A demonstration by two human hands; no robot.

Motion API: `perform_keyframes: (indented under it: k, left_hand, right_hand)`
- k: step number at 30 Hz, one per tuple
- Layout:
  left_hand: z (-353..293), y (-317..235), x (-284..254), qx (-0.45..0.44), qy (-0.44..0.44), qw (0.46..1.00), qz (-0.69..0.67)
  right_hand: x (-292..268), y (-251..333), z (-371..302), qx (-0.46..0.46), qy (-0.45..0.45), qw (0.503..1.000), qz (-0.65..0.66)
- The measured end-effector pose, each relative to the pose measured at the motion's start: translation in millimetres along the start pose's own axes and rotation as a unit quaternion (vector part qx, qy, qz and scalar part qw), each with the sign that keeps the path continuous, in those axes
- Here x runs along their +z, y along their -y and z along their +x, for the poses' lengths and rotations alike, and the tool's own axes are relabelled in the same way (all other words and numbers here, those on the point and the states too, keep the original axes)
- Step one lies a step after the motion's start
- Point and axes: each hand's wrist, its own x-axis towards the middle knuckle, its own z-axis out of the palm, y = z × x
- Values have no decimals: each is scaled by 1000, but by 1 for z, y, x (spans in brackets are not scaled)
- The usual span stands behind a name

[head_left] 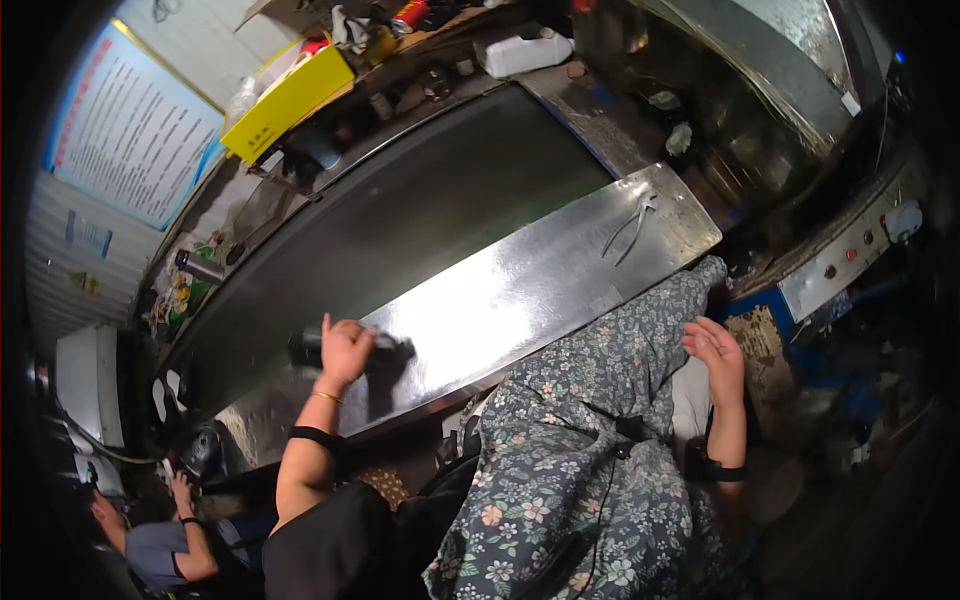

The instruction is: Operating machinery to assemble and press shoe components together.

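Note:
My left hand (347, 352) is closed around a dark, blurred object (308, 346) over the near left part of a shiny metal plate (480, 290). One finger points up, and I cannot make out the object's kind. On the right, my right hand (714, 350) is raised beside the floral cloth (580, 420) over my front, fingers loosely extended and holding nothing. A pair of pliers (630, 228) lies at the plate's far right end, apart from both hands.
Beyond the plate stretches a dark conveyor-like surface (440, 200). A yellow box (290, 98) and a white plastic jug (525, 54) stand behind it. At right is a control panel (845, 258) with buttons. Another person (165, 550) works at lower left.

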Motion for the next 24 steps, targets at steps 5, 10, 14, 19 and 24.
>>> perform_keyframes:
  k: [5,10,14,19,24]
  left_hand:
    - [-62,-31,24,-78,-215,958,175]
    - [-40,-26,-1,-263,50,946,-183]
    - [-17,-98,16,-172,-16,725,-667]
    - [-6,-235,43,-19,116,700,-704]
    - [41,-320,30,235,358,718,-549]
  right_hand:
    - [9,-8,-8,-8,34,999,-12]
    - [26,-14,12,16,81,996,-27]
    - [71,12,30,-33,187,981,-38]
    - [124,89,58,-186,106,971,-107]
    - [79,107,53,-287,-144,900,-294]
